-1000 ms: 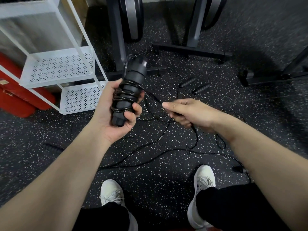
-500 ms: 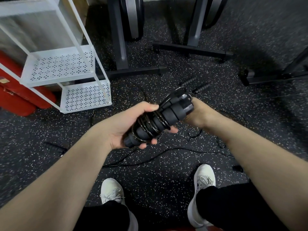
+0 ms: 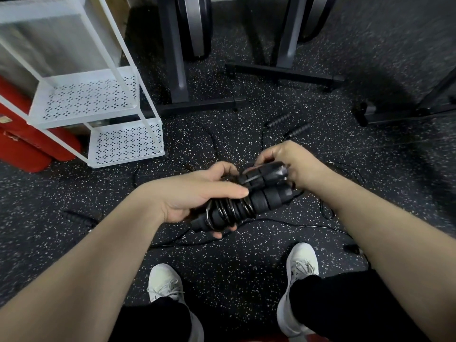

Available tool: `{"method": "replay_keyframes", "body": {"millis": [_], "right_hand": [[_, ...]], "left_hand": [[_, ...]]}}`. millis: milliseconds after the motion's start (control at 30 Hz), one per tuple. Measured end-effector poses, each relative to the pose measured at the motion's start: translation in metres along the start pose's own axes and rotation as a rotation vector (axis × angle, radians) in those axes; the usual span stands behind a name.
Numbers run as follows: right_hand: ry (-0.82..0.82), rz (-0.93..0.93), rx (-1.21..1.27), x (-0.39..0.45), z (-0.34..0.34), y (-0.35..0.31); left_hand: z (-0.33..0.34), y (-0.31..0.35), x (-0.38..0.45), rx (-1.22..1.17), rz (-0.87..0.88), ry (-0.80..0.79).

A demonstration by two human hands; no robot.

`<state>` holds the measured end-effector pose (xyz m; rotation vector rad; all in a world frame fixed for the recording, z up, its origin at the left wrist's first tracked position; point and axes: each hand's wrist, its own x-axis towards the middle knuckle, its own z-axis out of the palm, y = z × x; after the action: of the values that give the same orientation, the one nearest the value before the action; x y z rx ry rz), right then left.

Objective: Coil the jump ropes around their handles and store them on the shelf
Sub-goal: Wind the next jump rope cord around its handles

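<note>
1. A dark speckled rubber floor (image 3: 246,272) fills the view, with black machine frames (image 3: 177,77) standing at twelve o'clock.
2. A white wire shelf (image 3: 84,99) with perforated tiers stands at ten o'clock; its two visible tiers hold nothing, and something red (image 3: 29,144) sits behind it.
3. Two bare forearms reach in from the lower corners, above white sneakers (image 3: 165,285) at six o'clock.
4. The left hand (image 3: 195,193), at centre, grips the rope-wound handles (image 3: 246,203) (two black handles lying side by side); its fingers curl underneath and the thumb lies straight along the top.
5. The right hand (image 3: 293,164), at one o'clock from centre, closes over the handles' far end, fingers bent and close together; what the fingertips pinch cannot be told.
6. Loose black rope (image 3: 308,224) trails across the floor below the hands.
7. Two more ribbed black handles (image 3: 288,124) lie on the floor at twelve o'clock, well apart from the hands.
</note>
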<state>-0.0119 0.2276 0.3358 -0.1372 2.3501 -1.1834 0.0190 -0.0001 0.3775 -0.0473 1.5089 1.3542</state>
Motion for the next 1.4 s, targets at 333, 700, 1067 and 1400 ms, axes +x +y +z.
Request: {"method": "replay_keyframes", "body": {"millis": [333,700,1067,1400], "right_hand": [[0.049,0.08,-0.32,-0.016,0.01,-0.019],[-0.02,0.113,-0.223,-0.016,0.013,-0.022],[-0.04,-0.015,-0.014,-0.02,0.02,-0.034],[0.021,-0.146,0.129,-0.022,0.025,-0.036]], "left_hand": [[0.003,-0.015,0.016,0.675,-0.004,0.091],[0.001,-0.021,0.026,0.814,0.081,0.42],[0.001,-0.021,0.032,0.68,0.094,0.544],[0.003,-0.006,0.024,-0.022,0.096,0.432]]}}
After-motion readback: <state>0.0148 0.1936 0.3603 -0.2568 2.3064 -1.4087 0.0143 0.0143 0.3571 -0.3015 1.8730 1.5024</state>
